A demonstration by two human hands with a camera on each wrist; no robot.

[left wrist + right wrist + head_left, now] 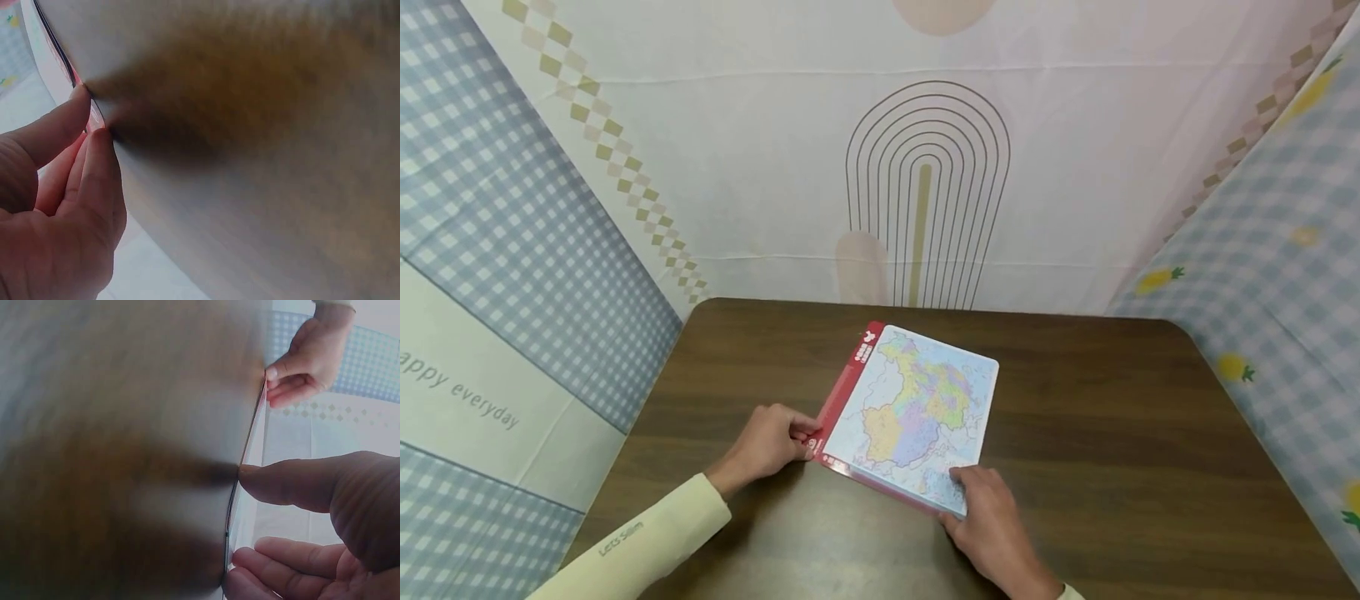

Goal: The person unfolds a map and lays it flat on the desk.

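A thin, flat map board (917,400) lies turned at an angle on the wooden table. Coloured regions are printed on a pale blue ground, and a red border (838,396) runs along its left side. My left hand (771,442) pinches the near left corner at the red border. Around the near right corner my right hand (992,517) holds the board, thumb on the near edge and fingers at the right side. From both wrist views the board shows only as a thin edge (250,431) under the fingertips. Its underside is hidden.
The dark brown table (1112,433) has rounded far corners. Behind it hangs a pale cloth (760,167) with printed arches. Checked cloths hang at the left (550,192) and right (1262,275), close to the table's sides.
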